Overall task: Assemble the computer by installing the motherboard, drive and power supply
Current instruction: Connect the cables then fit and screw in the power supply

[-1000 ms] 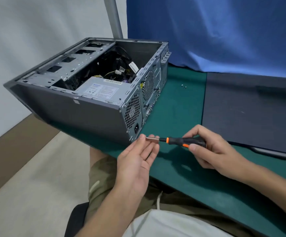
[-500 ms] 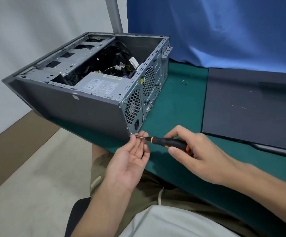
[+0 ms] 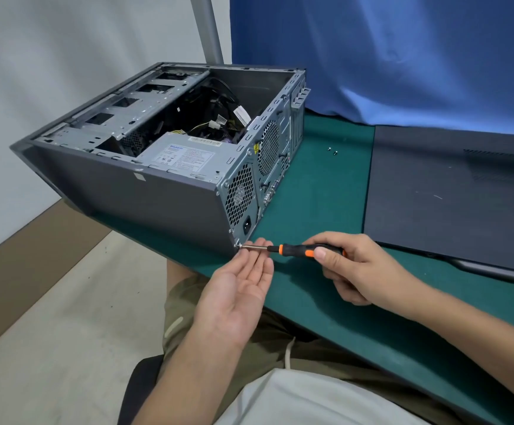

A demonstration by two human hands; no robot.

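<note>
A computer case (image 3: 157, 191) is laid on its side on the green tabletop (image 3: 311, 194), open face up. Its rear panel is turned toward the seated person so that the fixing points can be reached. The power supply (image 3: 185, 156) is seen seated in the case's near rear corner, at about eleven o'clock from the hands.

An orange-and-black screwdriver (image 3: 295, 249) is held level in the right hand (image 3: 360, 271), whose grip is closed round the handle. The tip is set against a screw (image 3: 238, 245) at the rear panel's bottom corner, at nine o'clock from that hand.

The left hand (image 3: 237, 289) is held open, palm up, with its straight fingers touching the bare shaft from below. This is apparently done to steady the tip and catch the screw if it drops; nothing is gripped by it.

Two loose screws (image 3: 332, 151) are seen on the tabletop at twelve o'clock, judged to be spares for remaining fastenings. A dark side panel (image 3: 452, 194) is laid flat at three o'clock, clear of the work.
</note>
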